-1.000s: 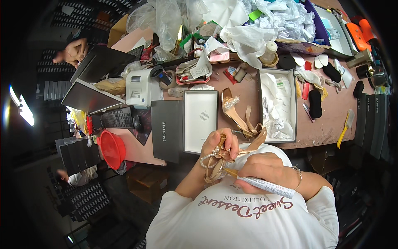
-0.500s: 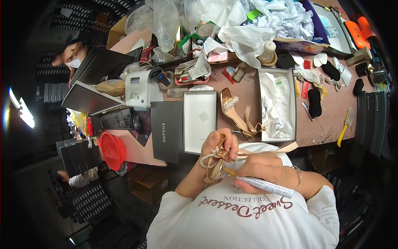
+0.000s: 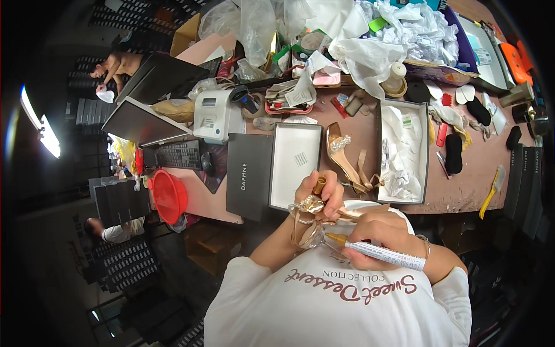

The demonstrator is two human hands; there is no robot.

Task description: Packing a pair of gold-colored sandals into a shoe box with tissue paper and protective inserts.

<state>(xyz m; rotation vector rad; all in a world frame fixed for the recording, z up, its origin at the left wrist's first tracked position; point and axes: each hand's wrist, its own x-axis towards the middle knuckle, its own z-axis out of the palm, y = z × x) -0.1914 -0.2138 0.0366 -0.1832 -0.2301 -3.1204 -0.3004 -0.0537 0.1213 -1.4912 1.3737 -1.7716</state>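
My left hand (image 3: 330,196) grips a strappy sandal (image 3: 305,231) with pearl and sparkling trim, held in front of my chest. A short gold cylinder (image 3: 319,184), which looks like a pen cap, pokes up between its fingers. My right hand (image 3: 377,231) is closed round a paint marker (image 3: 388,255) with a white barrel and gold front end. The marker's tip points left, close beside the sandal; whether it touches cannot be made out. On the table beyond my hands lies a matching sandal (image 3: 345,165) on its side.
Right of the loose sandal stands a shoebox (image 3: 426,153) with crumpled white tissue. Left are a white-lined box part (image 3: 296,173) and a dark lid (image 3: 248,176). A yellow-handled brush (image 3: 491,194) lies far right. A red basin (image 3: 169,196) and other people are at left.
The whole view has shifted, so the table sits further right. The sandal has turned slightly in my left hand. My right hand keeps its hold on the marker.
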